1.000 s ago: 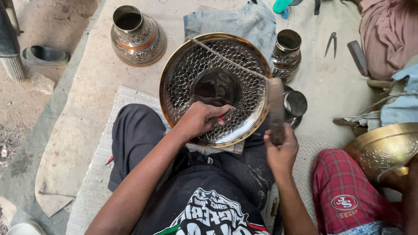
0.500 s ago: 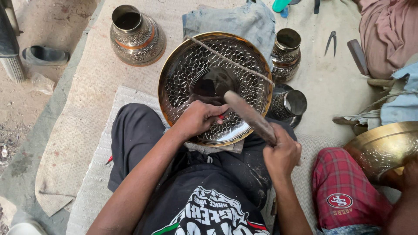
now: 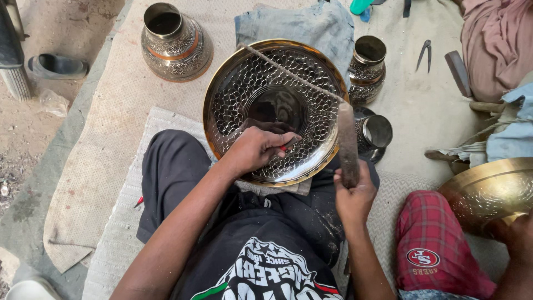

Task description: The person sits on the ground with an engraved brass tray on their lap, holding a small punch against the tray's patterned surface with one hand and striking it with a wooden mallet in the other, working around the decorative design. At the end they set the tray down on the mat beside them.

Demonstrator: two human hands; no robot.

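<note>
Big one first: the embossed brass plate (image 3: 276,108) is propped on my lap, tilted up toward me, far rim over the folded denim cloth (image 3: 300,25). Thin sheet metal by the look, so stiff at the rolled rim but prob. dentable across the patterned face; polished, so likely slippery w/ bare skin. Best hold, I reckon, is the rim or bracing from underneath, not pressing the centre dish.

My left hand (image 3: 256,149) is closed round a small punch tool (image 3: 287,145), red bit just showing, tip set against the lower part of the pattern. My right hand (image 3: 353,191) is wrapped tight on a flat dark striker (image 3: 347,141), standing upright just beside the plate's right edge, not touching the punch.

Next down: the engraved pot (image 3: 175,41) at top left, on the woven mat (image 3: 100,150), mouth open, inside dark, can't see any contents. Another brass bowl (image 3: 488,191) at far right, by a co-worker's red checked trousers; only its outside shows.

Smaller: the narrow vase (image 3: 366,66) right of the plate, upright, looks empty as far as I can see. Below it a small metal cup (image 3: 376,132) lying on its side, mouth toward me, nothing visible inside.
</note>
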